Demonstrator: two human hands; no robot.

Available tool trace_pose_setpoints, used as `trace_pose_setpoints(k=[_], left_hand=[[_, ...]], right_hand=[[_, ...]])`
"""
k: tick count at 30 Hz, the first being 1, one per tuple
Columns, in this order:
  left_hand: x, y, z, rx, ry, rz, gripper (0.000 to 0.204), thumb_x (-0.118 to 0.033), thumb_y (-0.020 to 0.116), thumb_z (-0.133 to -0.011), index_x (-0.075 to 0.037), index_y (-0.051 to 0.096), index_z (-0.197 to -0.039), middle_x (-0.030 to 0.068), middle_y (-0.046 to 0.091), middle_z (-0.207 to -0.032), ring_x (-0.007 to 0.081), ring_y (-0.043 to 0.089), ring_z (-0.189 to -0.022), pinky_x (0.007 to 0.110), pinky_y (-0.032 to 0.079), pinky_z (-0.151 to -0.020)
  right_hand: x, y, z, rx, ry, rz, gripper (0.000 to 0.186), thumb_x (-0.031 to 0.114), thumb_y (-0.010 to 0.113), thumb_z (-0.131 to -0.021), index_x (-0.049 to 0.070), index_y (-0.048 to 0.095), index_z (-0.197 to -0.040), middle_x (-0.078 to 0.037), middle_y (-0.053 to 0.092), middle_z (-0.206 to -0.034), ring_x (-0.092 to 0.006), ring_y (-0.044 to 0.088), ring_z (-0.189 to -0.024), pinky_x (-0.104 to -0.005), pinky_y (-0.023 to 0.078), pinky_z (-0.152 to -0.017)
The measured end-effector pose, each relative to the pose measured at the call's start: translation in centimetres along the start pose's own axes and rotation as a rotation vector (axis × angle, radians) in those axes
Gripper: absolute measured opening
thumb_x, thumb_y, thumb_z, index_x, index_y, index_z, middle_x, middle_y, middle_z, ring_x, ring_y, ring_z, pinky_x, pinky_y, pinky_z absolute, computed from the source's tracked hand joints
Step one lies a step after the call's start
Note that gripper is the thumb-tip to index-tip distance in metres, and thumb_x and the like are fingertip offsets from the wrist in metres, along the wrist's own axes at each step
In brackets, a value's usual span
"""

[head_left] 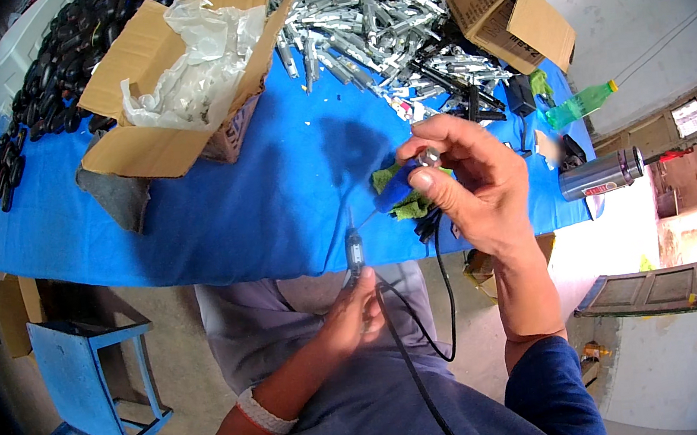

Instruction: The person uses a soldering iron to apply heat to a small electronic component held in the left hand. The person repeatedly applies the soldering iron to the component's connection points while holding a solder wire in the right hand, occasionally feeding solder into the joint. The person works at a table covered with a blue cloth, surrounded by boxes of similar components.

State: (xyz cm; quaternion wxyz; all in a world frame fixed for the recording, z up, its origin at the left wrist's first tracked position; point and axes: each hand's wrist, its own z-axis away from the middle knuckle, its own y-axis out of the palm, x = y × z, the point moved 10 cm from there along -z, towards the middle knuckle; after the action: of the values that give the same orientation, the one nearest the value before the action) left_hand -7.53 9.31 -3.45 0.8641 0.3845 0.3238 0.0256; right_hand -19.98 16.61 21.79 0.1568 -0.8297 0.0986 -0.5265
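My left hand (355, 314) is closed around a slim grey cylindrical part (354, 248) with a pale label, held upright at the table's near edge. A thin tip sticks up from its top. Black cable (410, 366) passes by this hand and hangs over my lap; whether it joins the part I cannot tell. My right hand (479, 184) grips a screwdriver (397, 190) with a blue handle and a metal end cap. Its thin shaft slants down left toward the top of the grey part; contact is unclear. Behind the handle lies a green cloth (410, 205).
On the blue-covered table (277, 200) stands an open cardboard box (141, 156) holding clear plastic. Beyond are piles of silver-grey parts (368, 19) and black casings (77, 59). A metal flask (601, 174) and green bottle (580, 105) stand right; a blue stool (81, 381) is left.
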Motion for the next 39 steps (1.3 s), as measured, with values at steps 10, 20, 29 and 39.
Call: trace_pose_setpoints(k=[10, 20, 29, 39], left_hand=[[-0.2, -0.1, 0.1, -0.018, -0.002, -0.016, 0.062, -0.064, 0.032, -0.093, -0.011, 0.042, -0.063, 0.0026, 0.04, -0.05, 0.0129, 0.039, -0.041, 0.025, 0.032, -0.039], [-0.4, 0.2, 0.2, -0.013, 0.006, -0.016, 0.061, -0.062, 0.032, -0.094, -0.011, 0.042, -0.063, 0.0026, 0.04, -0.05, 0.0131, 0.038, -0.04, 0.026, 0.032, -0.038], [-0.1, 0.0, 0.1, -0.022, -0.011, 0.009, 0.06, -0.062, 0.032, -0.094, -0.012, 0.042, -0.062, 0.0021, 0.038, -0.049, 0.0134, 0.037, -0.04, 0.026, 0.031, -0.038], [0.1, 0.2, 0.0, -0.007, -0.017, 0.03, 0.06, -0.062, 0.032, -0.094, -0.012, 0.041, -0.062, 0.0018, 0.038, -0.049, 0.0129, 0.037, -0.041, 0.026, 0.031, -0.039]], right_hand=[[0.0, -0.1, 0.7, -0.129, -0.031, 0.134, 0.025, 0.006, 0.072, -0.08, 0.003, 0.063, -0.102, -0.004, 0.064, -0.093, -0.0095, 0.055, -0.075, -0.0228, 0.046, -0.07], [-1.2, 0.0, 0.3, 0.056, 0.129, -0.201, 0.026, 0.003, 0.07, -0.08, 0.002, 0.063, -0.105, -0.006, 0.065, -0.097, -0.0084, 0.056, -0.076, -0.0239, 0.048, -0.071], [0.5, -0.2, 1.1, -0.123, -0.074, 0.156, 0.024, 0.005, 0.075, -0.077, 0.006, 0.065, -0.099, -0.001, 0.059, -0.085, -0.0089, 0.054, -0.074, -0.0218, 0.046, -0.068], [-1.2, -0.1, -0.1, 0.053, 0.096, -0.157, 0.02, 0.006, 0.07, -0.082, 0.001, 0.063, -0.1, -0.006, 0.066, -0.095, -0.0096, 0.06, -0.085, -0.024, 0.049, -0.075]])
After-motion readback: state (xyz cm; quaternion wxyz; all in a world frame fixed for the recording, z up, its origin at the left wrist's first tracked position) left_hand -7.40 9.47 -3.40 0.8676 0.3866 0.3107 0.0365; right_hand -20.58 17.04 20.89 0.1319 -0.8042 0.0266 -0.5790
